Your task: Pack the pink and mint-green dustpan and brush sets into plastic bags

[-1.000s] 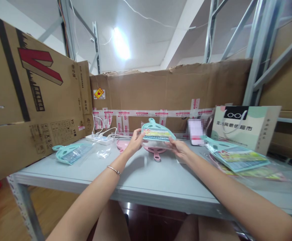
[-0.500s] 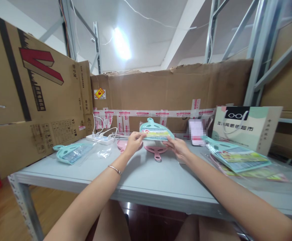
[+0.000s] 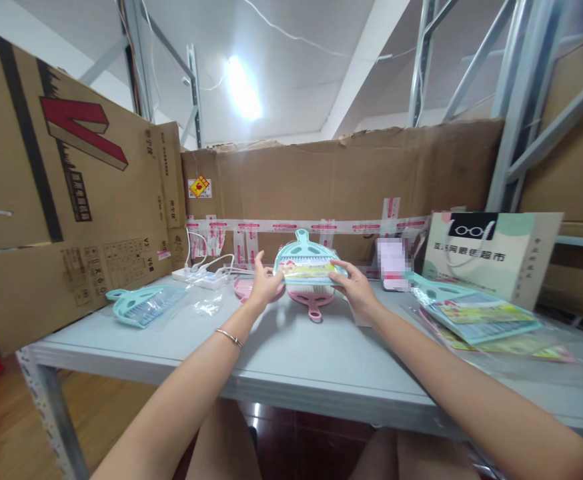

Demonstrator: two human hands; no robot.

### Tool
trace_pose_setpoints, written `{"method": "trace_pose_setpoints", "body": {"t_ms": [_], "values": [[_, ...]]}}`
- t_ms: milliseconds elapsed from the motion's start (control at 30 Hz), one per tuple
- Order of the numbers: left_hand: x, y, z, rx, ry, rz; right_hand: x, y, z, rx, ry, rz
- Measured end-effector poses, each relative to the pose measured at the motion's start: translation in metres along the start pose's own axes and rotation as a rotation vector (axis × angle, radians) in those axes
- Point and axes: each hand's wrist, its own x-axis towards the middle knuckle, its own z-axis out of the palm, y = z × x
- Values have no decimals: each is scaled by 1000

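Note:
Both my hands hold a teal brush and dustpan set (image 3: 305, 257) upright above the middle of the grey table (image 3: 291, 360). A colourful paper label runs across its lower part. My left hand (image 3: 263, 285) grips its left edge and my right hand (image 3: 354, 285) grips its right edge. Just below it lie a pink dustpan (image 3: 312, 300) with its handle pointing towards me and a second pink piece (image 3: 244, 287) to the left.
Another teal set (image 3: 140, 305) in clear wrap lies at the table's left. A stack of bagged teal sets (image 3: 474, 316) lies at the right, before a paper bag (image 3: 491, 253). A white power strip (image 3: 196, 277) sits at the back. Cardboard boxes wall the left and back.
The teal set has tipped from slanting to more upright and shifted slightly left and down, closer to the pink dustpan. Both hands stayed on its edges.

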Motion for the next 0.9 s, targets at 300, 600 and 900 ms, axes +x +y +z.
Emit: {"method": "trace_pose_setpoints", "body": {"t_ms": [300, 600, 900], "values": [[-7, 11, 2, 19, -26, -158, -5, -10, 0, -138, -65, -39], [-5, 14, -1, -48, -19, -181, -7, -11, -7, -342, -186, -147], [2, 2, -3, -68, -65, -146, 5, 0, -8, -187, -126, -187]]}}
